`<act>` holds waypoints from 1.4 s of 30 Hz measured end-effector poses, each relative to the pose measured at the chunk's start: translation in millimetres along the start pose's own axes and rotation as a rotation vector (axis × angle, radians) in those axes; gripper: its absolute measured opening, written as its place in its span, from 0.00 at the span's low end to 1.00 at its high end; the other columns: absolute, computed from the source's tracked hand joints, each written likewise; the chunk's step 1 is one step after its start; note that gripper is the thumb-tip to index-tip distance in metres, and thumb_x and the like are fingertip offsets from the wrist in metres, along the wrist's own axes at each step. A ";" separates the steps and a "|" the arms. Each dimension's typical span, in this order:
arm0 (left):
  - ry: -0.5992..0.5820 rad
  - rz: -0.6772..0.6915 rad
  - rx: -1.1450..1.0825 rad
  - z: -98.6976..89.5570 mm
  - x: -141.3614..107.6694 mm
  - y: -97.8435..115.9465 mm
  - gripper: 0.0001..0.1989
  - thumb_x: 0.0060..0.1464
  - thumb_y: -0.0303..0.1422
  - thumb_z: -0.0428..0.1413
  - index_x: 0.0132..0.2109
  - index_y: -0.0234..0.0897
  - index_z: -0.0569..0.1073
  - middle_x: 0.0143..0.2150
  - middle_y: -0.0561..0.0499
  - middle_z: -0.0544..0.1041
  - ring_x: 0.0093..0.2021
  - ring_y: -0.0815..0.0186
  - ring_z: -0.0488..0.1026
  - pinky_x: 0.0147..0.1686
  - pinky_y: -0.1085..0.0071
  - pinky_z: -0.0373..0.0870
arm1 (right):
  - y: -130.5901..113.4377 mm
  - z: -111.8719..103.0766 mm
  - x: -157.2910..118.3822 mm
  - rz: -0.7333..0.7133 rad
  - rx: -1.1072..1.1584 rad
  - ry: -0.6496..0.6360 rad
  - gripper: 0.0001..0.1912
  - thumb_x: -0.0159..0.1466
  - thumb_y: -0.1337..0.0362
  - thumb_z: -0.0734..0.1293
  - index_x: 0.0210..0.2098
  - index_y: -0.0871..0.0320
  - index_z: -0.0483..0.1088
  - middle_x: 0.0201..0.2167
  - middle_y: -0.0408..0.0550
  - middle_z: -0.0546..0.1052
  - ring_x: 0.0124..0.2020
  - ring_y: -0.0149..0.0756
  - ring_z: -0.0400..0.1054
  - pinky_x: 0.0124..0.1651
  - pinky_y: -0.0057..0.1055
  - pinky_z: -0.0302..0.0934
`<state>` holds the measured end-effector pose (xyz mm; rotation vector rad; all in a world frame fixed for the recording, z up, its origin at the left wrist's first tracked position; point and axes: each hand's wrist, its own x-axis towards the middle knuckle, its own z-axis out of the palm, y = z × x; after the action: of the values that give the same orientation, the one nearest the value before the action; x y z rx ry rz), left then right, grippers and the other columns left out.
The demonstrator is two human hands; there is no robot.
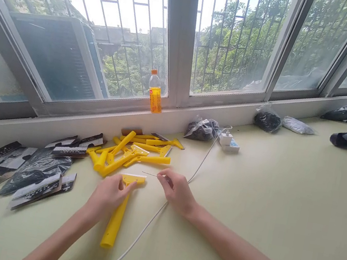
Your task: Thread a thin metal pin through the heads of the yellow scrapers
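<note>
My left hand [109, 192] is closed around the upper part of a yellow scraper [116, 223], its handle pointing toward me on the table. The scraper's head carries a pale blade strip along its far edge, with small screws in its face. Pinched between the fingers of my right hand [177, 192] is a thin metal rod [149, 174], its bare tip pointing left, a little above and right of the scraper head. Its other end is hidden in my fingers, so I cannot tell its exact kind. Beyond both hands lies a pile of yellow scrapers [154, 160].
Black-and-white card packages [37, 189] and a dark plastic bag [39, 169] lie at left. A white cable [141, 234] runs under my right hand to a white charger [225, 138]. A drink bottle [155, 95] stands by the window; filled bags [267, 119] line the wall.
</note>
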<state>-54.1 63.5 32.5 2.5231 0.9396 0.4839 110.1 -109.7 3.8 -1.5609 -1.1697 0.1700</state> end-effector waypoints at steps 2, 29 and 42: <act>-0.049 -0.046 0.005 -6.3 1.4 -1.2 0.24 0.46 0.53 0.61 0.20 0.41 0.63 0.20 0.52 0.70 0.21 0.64 0.64 0.22 0.69 0.52 | -0.2 0.0 0.1 -0.003 -0.019 0.001 0.15 0.72 0.54 0.60 0.38 0.56 0.72 0.25 0.43 0.72 0.25 0.32 0.63 0.28 0.28 0.52; -0.318 -0.089 -0.769 6.9 -2.5 2.0 0.26 0.56 0.49 0.59 0.55 0.41 0.63 0.26 0.59 0.71 0.13 0.72 0.66 0.10 0.77 0.62 | -0.1 1.6 -1.4 -0.044 -0.153 -0.082 0.17 0.73 0.56 0.58 0.31 0.55 0.69 0.20 0.39 0.66 0.21 0.29 0.53 0.28 0.27 0.47; -0.299 -0.080 -0.736 11.4 -7.6 10.8 0.19 0.59 0.46 0.56 0.49 0.42 0.60 0.32 0.59 0.71 0.12 0.74 0.65 0.08 0.78 0.61 | 0.1 0.9 -1.9 -0.013 -0.090 -0.079 0.15 0.72 0.59 0.60 0.29 0.55 0.64 0.19 0.37 0.62 0.21 0.28 0.50 0.27 0.27 0.45</act>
<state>-48.6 48.0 26.6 1.8162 0.5964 0.3308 108.6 -110.5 2.5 -1.6373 -1.2633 0.1740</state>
